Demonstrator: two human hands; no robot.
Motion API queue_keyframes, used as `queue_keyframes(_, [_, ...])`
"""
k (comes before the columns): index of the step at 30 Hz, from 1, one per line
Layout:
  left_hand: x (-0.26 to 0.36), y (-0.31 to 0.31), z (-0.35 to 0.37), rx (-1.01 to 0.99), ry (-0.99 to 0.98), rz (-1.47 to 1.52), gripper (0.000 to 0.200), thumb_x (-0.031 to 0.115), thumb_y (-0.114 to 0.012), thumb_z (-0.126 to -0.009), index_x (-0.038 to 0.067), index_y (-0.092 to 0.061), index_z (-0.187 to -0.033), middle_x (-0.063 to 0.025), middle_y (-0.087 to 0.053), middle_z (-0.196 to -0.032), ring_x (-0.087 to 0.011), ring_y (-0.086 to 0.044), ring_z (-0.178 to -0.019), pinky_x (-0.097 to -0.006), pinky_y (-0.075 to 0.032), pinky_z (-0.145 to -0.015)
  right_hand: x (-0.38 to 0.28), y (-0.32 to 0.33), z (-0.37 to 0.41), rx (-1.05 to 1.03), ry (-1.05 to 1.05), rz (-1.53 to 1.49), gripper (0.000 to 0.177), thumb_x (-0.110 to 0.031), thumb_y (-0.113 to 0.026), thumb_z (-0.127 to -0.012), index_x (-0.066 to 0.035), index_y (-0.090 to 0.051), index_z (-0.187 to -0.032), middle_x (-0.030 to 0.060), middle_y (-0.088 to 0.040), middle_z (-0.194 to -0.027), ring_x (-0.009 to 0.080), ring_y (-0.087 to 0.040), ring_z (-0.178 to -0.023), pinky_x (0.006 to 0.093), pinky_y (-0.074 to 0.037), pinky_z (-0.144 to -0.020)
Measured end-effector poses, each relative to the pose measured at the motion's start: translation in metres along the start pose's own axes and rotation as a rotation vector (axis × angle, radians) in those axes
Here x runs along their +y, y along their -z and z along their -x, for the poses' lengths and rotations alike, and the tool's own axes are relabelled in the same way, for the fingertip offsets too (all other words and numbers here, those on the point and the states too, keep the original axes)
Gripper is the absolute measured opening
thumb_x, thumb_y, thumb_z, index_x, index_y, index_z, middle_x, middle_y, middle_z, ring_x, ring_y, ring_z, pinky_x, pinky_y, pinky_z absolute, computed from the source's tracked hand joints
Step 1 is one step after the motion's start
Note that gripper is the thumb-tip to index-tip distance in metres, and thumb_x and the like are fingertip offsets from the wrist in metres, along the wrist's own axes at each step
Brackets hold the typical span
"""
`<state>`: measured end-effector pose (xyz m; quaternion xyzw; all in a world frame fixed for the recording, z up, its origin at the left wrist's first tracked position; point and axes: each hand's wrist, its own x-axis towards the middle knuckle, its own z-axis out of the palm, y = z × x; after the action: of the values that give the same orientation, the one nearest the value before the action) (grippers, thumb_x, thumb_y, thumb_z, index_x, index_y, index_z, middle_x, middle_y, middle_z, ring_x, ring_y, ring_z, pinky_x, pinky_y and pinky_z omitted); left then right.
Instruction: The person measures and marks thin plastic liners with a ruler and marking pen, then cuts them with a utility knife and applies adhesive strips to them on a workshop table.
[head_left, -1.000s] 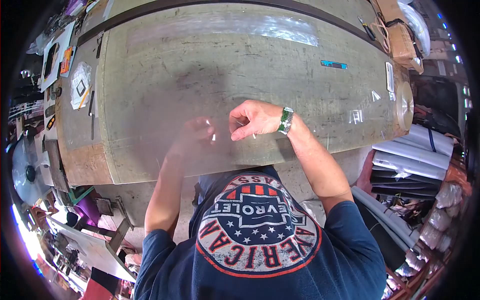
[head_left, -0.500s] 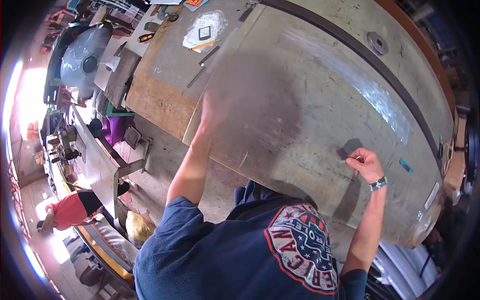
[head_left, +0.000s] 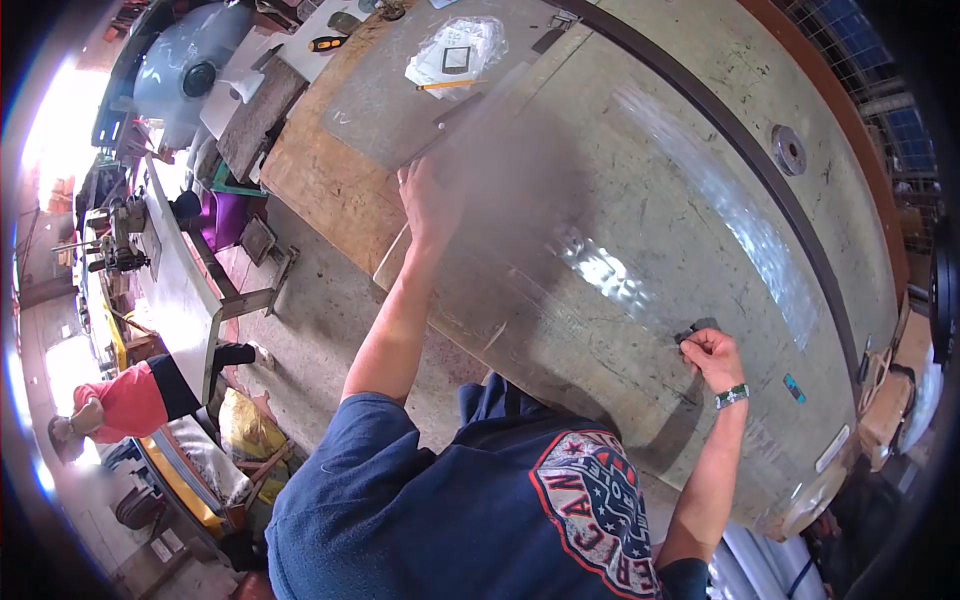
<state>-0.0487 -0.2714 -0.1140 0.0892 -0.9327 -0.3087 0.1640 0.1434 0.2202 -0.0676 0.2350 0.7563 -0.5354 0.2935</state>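
Observation:
My left hand (head_left: 430,200) is at the left edge of the pale worktop (head_left: 560,370), beside a thin dark strip on the grey sheet (head_left: 370,110). A grey blur in the view covers part of its fingers, so I cannot make out its grip. Over the right part of the worktop, my right hand (head_left: 712,358) has thumb and fingers pinched together, with a dark spot at their tips that is too small to name. A shiny patch (head_left: 605,272) lies between the hands. Beyond it runs a long glossy band (head_left: 750,215).
A round metal disc (head_left: 788,150) and a small teal item (head_left: 794,388) lie on the worktop. At the back left are a plastic bag (head_left: 460,50), a pencil (head_left: 450,85) and an orange-black tool (head_left: 327,44). A person in a red shirt (head_left: 120,402) stands at left.
The view has shifted. My left hand has moved up and left toward the thin dark strip. My right hand stays pinched over the worktop. A bright shiny patch now shows between the hands.

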Motion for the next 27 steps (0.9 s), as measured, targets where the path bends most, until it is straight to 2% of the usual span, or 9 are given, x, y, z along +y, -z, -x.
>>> queue_keyframes(11, [-0.002,-0.002,0.004,0.024,-0.066,-0.014,0.041,0.028,-0.086,-0.081,0.005,-0.072,-0.112,-0.0097,-0.072,-0.109,-0.0296,-0.061,-0.106,-0.042,-0.048,-0.097,0.004,0.0,0.002,0.0,-0.004,-0.021,0.014,-0.011,-0.077,-0.093,0.0,-0.07,-0.096,0.0025,-0.071,-0.08,0.009,-0.065,-0.068,0.0259,-0.05,-0.057])
queue_keyframes(19, [0.001,-0.001,0.007,0.05,-0.145,-0.008,0.039,0.03,-0.085,-0.082,0.006,-0.074,-0.111,-0.0118,-0.072,-0.106,-0.0302,-0.063,-0.104,-0.0424,-0.05,-0.095,0.014,0.001,0.004,0.006,0.069,-0.056,0.012,-0.011,-0.077,-0.093,-0.002,-0.07,-0.093,0.0016,-0.07,-0.078,0.0079,-0.062,-0.065,0.0251,-0.049,-0.056])
queue_keyframes(22, [-0.002,0.0,0.008,0.05,-0.163,-0.134,0.042,0.035,-0.084,-0.083,0.007,-0.075,-0.114,-0.0147,-0.072,-0.11,-0.0329,-0.065,-0.107,-0.0435,-0.051,-0.096,0.02,0.002,0.005,-0.04,0.118,-0.006,0.011,-0.013,-0.077,-0.093,-0.004,-0.071,-0.092,-0.0002,-0.069,-0.077,0.0075,-0.061,-0.065,0.0254,-0.048,-0.057])
queue_keyframes(23, [-0.024,-0.006,0.008,0.035,-0.09,-0.183,0.047,0.04,-0.079,-0.083,0.007,-0.075,-0.116,-0.021,-0.073,-0.112,-0.0403,-0.066,-0.108,-0.0512,-0.05,-0.098,0.025,0.005,0.006,-0.04,0.124,0.017,0.011,-0.014,-0.078,-0.093,-0.006,-0.071,-0.091,-0.0008,-0.069,-0.077,0.0074,-0.061,-0.065,0.0256,-0.048,-0.057])
queue_keyframes(24, [0.012,0.016,0.01,0.02,-0.136,-0.289,0.049,0.046,-0.075,-0.087,0.006,-0.076,-0.117,-0.0226,-0.073,-0.113,-0.0427,-0.067,-0.108,-0.0527,-0.051,-0.096,0.032,0.005,0.004,-0.023,0.208,0.099,0.013,-0.019,-0.078,-0.092,-0.008,-0.072,-0.09,-0.0009,-0.069,-0.076,0.009,-0.062,-0.067,0.0284,-0.05,-0.061])
queue_keyframes(25, [0.022,0.022,0.01,-0.043,-0.128,-0.434,0.049,0.046,-0.073,-0.089,0.006,-0.076,-0.118,-0.0234,-0.073,-0.115,-0.0426,-0.067,-0.11,-0.0513,-0.052,-0.097,0.032,0.007,0.013,-0.003,0.23,0.131,0.018,-0.023,-0.078,-0.091,-0.007,-0.071,-0.09,0.0005,-0.07,-0.077,0.0109,-0.062,-0.069,0.0311,-0.052,-0.065])
queue_keyframes(26, [0.035,0.025,0.014,-0.083,-0.041,-0.289,0.05,0.044,-0.072,-0.091,0.004,-0.075,-0.12,-0.0232,-0.073,-0.117,-0.0407,-0.069,-0.11,-0.0489,-0.053,-0.096,0.036,0.011,0.023,0.005,0.229,0.137,0.02,-0.024,-0.076,-0.094,-0.007,-0.068,-0.088,-0.0034,-0.064,-0.075,0.0072,-0.056,-0.069,0.0278,-0.047,-0.059])
queue_keyframes(27, [0.03,0.021,0.011,-0.129,-0.085,-0.187,0.051,0.042,-0.073,-0.092,0.001,-0.074,-0.123,-0.0223,-0.074,-0.116,-0.0365,-0.072,-0.107,-0.0448,-0.054,-0.096,0.054,0.023,0.029,-0.011,0.287,0.12,0.022,-0.026,-0.077,-0.094,-0.006,-0.069,-0.089,-0.0025,-0.065,-0.075,0.0076,-0.057,-0.068,0.0284,-0.047,-0.059])
